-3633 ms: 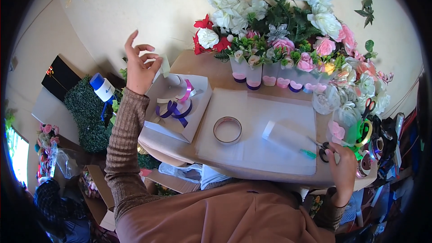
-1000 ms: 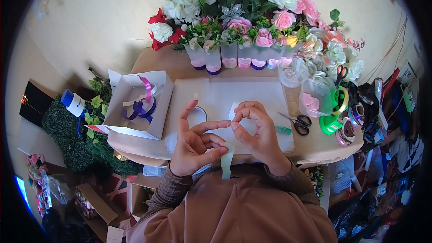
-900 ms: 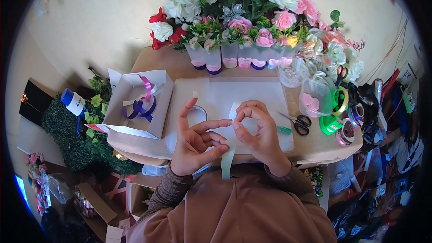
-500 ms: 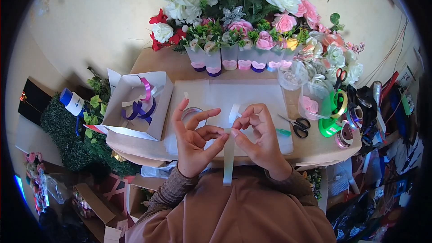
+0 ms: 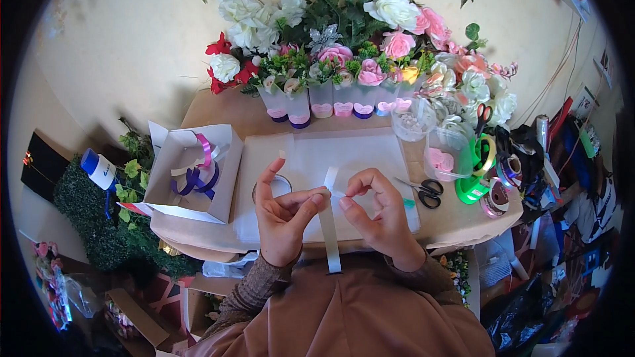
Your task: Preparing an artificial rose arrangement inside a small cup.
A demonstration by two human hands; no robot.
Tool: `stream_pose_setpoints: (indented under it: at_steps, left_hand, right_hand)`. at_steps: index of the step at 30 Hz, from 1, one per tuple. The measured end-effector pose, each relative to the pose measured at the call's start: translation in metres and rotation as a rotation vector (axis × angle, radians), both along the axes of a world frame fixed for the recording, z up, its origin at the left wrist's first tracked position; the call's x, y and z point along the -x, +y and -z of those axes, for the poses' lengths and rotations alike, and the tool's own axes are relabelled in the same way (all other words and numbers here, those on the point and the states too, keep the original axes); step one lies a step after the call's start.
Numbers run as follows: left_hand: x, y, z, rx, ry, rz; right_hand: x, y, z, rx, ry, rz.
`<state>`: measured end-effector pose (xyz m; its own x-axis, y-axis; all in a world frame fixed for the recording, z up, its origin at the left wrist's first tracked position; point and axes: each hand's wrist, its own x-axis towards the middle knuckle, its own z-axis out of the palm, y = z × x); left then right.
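Between both hands is a pale cream ribbon (image 5: 330, 241), its long tail hanging down before my brown clothing. My left hand (image 5: 286, 221) pinches it between thumb and index finger, the little finger raised. Above that pinch a short white piece of the ribbon sticks up. My right hand (image 5: 382, 215) is just to the right, thumb and index fingertips closed around a thin bit of ribbon that runs across from the left fingertips. Behind the left fingers a tape roll (image 5: 283, 184) lies partly hidden on white translucent sheets (image 5: 350, 149).
A white box (image 5: 228, 188) with purple and pink ribbon pieces stands left. Black-handled scissors (image 5: 430, 193), a clear tub (image 5: 446, 158) and a green tape dispenser (image 5: 471, 189) are right. Small flower bouquets (image 5: 344, 86) in translucent wraps line the back. Larger artificial flowers (image 5: 393, 10) rise behind.
The whole view has shifted a little. My right fingertips have moved slightly away from the left ones, and the upper ribbon piece now stands above the left pinch.
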<state>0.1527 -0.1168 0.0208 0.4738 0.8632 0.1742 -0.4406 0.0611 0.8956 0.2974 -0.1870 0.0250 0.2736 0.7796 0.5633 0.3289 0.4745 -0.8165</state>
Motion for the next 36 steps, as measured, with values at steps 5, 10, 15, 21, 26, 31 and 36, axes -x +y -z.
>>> stream_pose_setpoints:
  at_steps: [5, 10, 15, 21, 26, 31, 36]
  left_hand:
    - [-0.003, -0.003, -0.001, -0.007, -0.03, 0.043]
    - [-0.003, -0.006, -0.003, -0.052, -0.004, 0.093]
    - [-0.003, -0.008, -0.004, -0.086, -0.017, 0.131]
    - [-0.002, -0.009, -0.004, -0.084, -0.01, 0.134]
    - [-0.001, -0.01, -0.005, -0.088, 0.013, 0.123]
    - [-0.003, -0.011, -0.005, -0.084, -0.01, 0.123]
    - [-0.004, -0.011, -0.005, -0.106, -0.009, 0.114]
  right_hand:
    - [-0.001, -0.005, -0.004, 0.084, 0.0, -0.034]
    - [-0.005, -0.002, -0.002, 0.13, 0.019, -0.047]
    - [-0.009, -0.002, 0.0, 0.163, 0.066, -0.106]
    - [-0.01, -0.003, -0.002, 0.191, 0.053, -0.137]
    - [-0.011, -0.002, -0.001, 0.185, 0.057, -0.154]
    - [-0.012, -0.002, -0.001, 0.209, 0.096, -0.169]
    - [-0.011, -0.002, -0.001, 0.187, 0.11, -0.17]
